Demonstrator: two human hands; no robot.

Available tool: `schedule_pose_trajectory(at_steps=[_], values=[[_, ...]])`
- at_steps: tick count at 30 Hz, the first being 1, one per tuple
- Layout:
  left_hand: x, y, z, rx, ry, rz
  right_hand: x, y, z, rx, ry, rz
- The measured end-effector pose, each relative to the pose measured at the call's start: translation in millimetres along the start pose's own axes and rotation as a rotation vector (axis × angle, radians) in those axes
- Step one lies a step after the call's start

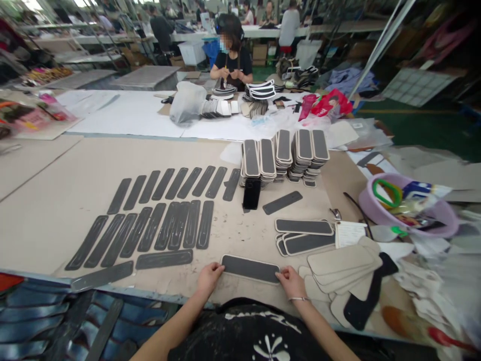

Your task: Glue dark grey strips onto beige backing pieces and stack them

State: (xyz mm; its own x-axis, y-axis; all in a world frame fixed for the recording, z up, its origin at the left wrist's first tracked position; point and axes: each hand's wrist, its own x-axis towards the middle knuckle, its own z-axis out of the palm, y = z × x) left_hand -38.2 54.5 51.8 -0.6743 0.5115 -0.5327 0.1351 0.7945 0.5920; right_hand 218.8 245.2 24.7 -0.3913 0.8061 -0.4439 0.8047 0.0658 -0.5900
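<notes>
"What am I holding from way over here?"

"A long, dark-grey rectangular panel with rounded corners and a pale cream border (251, 268), low on the near side. My left hand (210, 277) pinches one short end, my right hand (291, 282) the other, fingers closed on it; I can't quite tell whether it touches the surface (63, 180) beneath."

"And around it?"

"Glossy, streaked dark-grey strips (205, 225) lie in slanting rows to the left. Ahead, a black rectangular phone (251, 194) is in front of tall stacks of cream-edged grey panels (282, 145). On the right, flat cream rounded sheets (338, 259) fan out beside my wrist, with a lilac plastic basin (376, 213) of packets (424, 190) past them."

"And the room?"

"My surface is tan, smooth and dark-speckled. Across a white-covered surface (139, 113) is a person (232, 65), with a busy workshop behind."
</notes>
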Motion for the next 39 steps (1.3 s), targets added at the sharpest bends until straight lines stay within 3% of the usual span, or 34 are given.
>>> schedule_pose_trajectory(at_steps=[10, 23, 39], values=[[-1, 13, -2.9, 0.116, -0.014, -0.071, 2, 3, -1, -0.098, -0.056, -0.025], [2, 10, 1.1, 0.281, -0.032, -0.011, -5, -23, -9, -0.090, -0.022, 0.035], [5, 10, 1.9, 0.310, -0.033, -0.119, -1, -17, -7, -0.122, -0.062, 0.034]])
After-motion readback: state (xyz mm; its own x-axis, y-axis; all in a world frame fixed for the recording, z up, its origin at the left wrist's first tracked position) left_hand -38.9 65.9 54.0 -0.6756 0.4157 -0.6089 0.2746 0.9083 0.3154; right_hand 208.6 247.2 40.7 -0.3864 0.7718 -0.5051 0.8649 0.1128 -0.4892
